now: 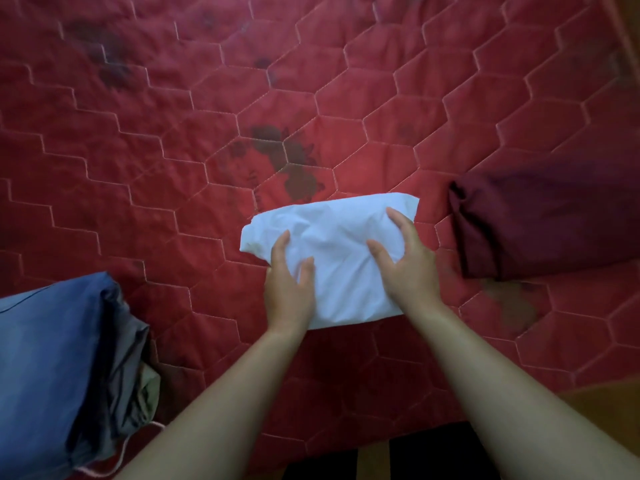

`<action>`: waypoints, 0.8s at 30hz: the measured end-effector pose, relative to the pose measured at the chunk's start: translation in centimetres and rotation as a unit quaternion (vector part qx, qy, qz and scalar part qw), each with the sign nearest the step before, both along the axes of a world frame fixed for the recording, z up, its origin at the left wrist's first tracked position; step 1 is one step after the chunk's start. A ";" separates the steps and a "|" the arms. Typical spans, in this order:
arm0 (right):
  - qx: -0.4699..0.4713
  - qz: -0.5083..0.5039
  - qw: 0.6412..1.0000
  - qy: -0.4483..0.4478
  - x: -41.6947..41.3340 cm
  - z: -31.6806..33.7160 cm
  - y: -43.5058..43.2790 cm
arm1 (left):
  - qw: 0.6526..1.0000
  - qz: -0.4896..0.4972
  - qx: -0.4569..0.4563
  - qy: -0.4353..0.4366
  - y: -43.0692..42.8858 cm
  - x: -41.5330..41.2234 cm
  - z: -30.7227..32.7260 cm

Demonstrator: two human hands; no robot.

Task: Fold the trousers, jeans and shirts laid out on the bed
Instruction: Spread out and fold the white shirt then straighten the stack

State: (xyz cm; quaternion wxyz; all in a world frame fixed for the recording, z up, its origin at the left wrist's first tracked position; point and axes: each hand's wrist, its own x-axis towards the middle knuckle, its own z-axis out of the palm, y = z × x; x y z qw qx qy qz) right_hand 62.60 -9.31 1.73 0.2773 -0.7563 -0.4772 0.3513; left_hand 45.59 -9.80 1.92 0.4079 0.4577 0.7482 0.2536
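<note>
A white garment [337, 237], folded into a compact rectangle, lies on the red quilted bed [173, 150] near its front edge. My left hand [289, 285] rests on the bundle's left near corner with fingers straight. My right hand [407, 261] lies flat on its right side, fingers spread. Neither hand grips the cloth. To the left sits a stack of folded clothes with blue jeans [45, 358] on top and grey fabric [128, 368] beneath. A folded maroon garment [547, 220] lies to the right.
The bed's front edge runs along the bottom, with dark floor [433, 455] below it. A brown wooden surface [616, 410] shows at the lower right. Dark flower prints mark the quilt behind the white bundle.
</note>
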 end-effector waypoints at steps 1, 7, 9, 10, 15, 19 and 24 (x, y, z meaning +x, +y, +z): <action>0.017 -0.002 1.000 -0.012 1.5 0.8 0.0 | 1.000 -0.008 0.010 -0.011 0.2 1.3 0.6; 0.062 -0.039 0.994 -0.083 14.3 4.4 0.1 | 0.993 -0.049 0.065 -0.090 1.2 12.8 3.0; 0.060 -0.038 0.992 -0.104 19.3 4.6 0.1 | 0.990 -0.055 0.063 -0.111 1.1 17.3 3.1; 0.056 -0.039 0.992 -0.109 21.7 4.6 0.0 | 0.990 -0.060 0.060 -0.117 1.0 19.5 3.0; 0.032 -0.028 0.995 -0.091 30.8 2.3 0.2 | 0.993 -0.061 0.048 -0.090 0.7 28.3 1.6; -0.051 0.027 0.995 -0.084 33.9 -1.2 1.4 | 0.997 -0.069 -0.011 0.017 1.7 30.8 -1.0; -0.069 0.063 0.974 -0.206 34.2 -2.8 1.8 | 0.980 -0.003 -0.088 0.179 3.2 32.7 -2.0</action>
